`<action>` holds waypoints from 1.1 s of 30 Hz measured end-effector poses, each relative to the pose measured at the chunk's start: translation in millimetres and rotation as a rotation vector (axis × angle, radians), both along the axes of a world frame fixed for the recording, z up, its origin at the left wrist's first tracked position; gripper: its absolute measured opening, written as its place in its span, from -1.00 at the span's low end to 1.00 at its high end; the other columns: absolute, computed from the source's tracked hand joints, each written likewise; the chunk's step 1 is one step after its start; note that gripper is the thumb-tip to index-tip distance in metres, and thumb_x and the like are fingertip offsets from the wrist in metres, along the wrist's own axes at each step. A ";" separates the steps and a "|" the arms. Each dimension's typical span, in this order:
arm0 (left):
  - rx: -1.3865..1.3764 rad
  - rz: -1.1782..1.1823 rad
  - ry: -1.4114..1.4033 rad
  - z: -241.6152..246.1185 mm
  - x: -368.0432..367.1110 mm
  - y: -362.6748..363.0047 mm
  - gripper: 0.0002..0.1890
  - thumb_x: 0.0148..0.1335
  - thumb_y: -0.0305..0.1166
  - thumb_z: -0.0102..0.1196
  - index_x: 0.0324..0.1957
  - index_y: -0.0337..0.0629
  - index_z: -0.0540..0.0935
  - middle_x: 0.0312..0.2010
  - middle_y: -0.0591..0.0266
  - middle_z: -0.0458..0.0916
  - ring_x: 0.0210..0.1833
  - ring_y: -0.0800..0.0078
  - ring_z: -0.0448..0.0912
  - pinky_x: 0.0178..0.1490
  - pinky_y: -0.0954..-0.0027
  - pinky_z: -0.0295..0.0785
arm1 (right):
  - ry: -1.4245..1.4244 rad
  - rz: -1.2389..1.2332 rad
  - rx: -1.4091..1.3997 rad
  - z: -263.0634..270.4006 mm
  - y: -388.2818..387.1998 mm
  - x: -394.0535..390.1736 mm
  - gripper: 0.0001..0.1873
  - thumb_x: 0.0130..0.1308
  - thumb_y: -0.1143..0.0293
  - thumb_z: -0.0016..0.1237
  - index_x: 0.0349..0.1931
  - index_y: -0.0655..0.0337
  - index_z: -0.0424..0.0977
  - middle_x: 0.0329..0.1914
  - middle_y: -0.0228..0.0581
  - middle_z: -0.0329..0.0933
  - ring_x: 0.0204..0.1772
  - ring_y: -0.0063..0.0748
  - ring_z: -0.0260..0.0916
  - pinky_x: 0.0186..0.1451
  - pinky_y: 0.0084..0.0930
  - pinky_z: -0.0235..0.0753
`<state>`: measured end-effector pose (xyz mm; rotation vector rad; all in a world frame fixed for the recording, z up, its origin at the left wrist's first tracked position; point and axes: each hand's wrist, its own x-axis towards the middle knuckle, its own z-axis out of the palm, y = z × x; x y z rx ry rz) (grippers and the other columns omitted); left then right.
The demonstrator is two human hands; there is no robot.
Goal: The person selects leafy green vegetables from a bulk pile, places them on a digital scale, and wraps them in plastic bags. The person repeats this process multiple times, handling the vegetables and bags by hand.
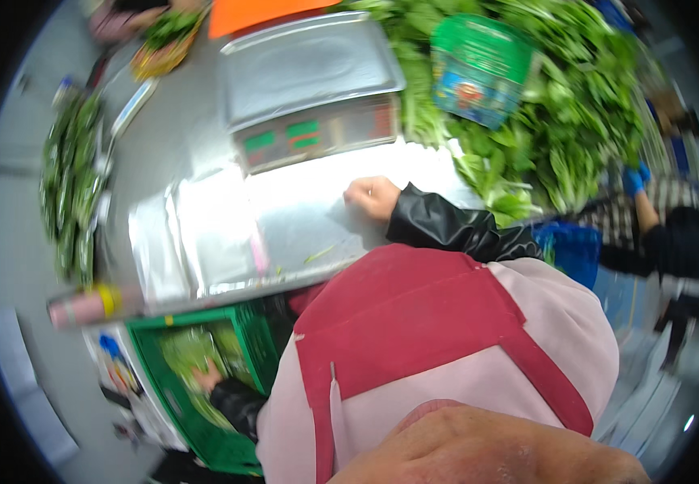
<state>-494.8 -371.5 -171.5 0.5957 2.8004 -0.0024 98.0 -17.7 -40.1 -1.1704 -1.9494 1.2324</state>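
Observation:
My left hand (207, 375) reaches down into a green plastic crate (192, 432) at my left side. It touches bagged green vegetables (186, 348) there; blur hides whether its fingers grip one. Over the metal table, my right hand (376, 198) is curled, with nothing visible in it. Beyond that hand stands a digital scale (316, 69) with a steel pan and green-lit displays. Clear plastic bags (216, 227) lie flat on the table to the left of my right hand. Leafy greens (567, 121) are heaped at the right, with a green printed plastic bag (479, 66) on top.
Wrapped cucumbers (71, 181) lie at the far left, near a pink roll (83, 307) with a yellow band. A yellow basket (168, 51) of greens is at the back. A co-worker's blue-gloved hand (635, 180) is at the right, near a blue bin (570, 248).

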 end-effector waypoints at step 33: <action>0.248 -1.740 -0.361 109.1 382.9 310.7 -0.20 0.07 -0.29 0.26 0.31 -0.37 0.21 0.38 -0.23 0.05 0.43 -0.22 0.01 0.38 -0.16 0.00 | -1.345 -1.324 -0.144 31.4 -116.3 390.3 0.36 -0.19 -0.07 0.35 0.43 0.41 -0.30 0.53 0.21 -0.33 0.58 0.13 -0.46 0.55 -0.13 -0.28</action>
